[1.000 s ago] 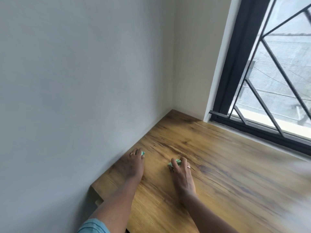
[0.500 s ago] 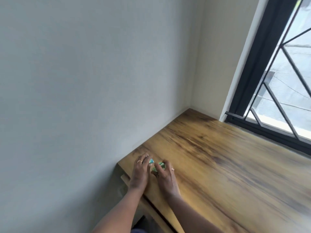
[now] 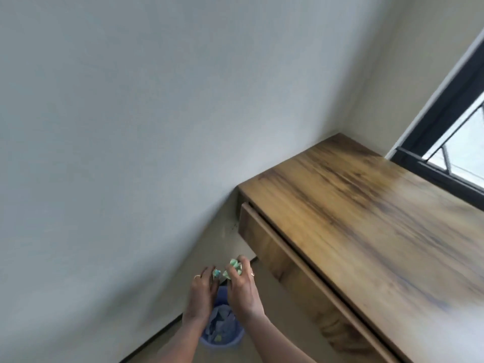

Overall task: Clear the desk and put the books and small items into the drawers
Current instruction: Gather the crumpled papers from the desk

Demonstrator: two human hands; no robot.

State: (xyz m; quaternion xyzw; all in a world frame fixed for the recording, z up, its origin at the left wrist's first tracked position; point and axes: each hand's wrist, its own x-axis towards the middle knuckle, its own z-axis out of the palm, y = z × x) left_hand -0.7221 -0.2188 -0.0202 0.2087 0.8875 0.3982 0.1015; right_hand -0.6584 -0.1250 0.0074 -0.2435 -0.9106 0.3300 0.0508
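Both hands hung off the counter's (image 3: 366, 205) left end, over a blue bin (image 3: 222, 334) on the floor. Left hand (image 3: 201, 294) was pinched shut on a small green scrap (image 3: 216, 273); right hand (image 3: 242, 286) was clamped on a bigger crumpled green wad (image 3: 235, 265). Step in hand, prob.: binning desk litter, w/ the counter top shown looking bare.

Next move calls for loosening each grip w/ the scraps over the bin mouth, which sat nearer the wrists than the fingertips, so a short pull-back first.

Room: wall (image 3: 131, 153) close on the left, drawer front (image 3: 262, 239) just to the right, floor gap between was narrow. Frame blurred; bin contents unclear.
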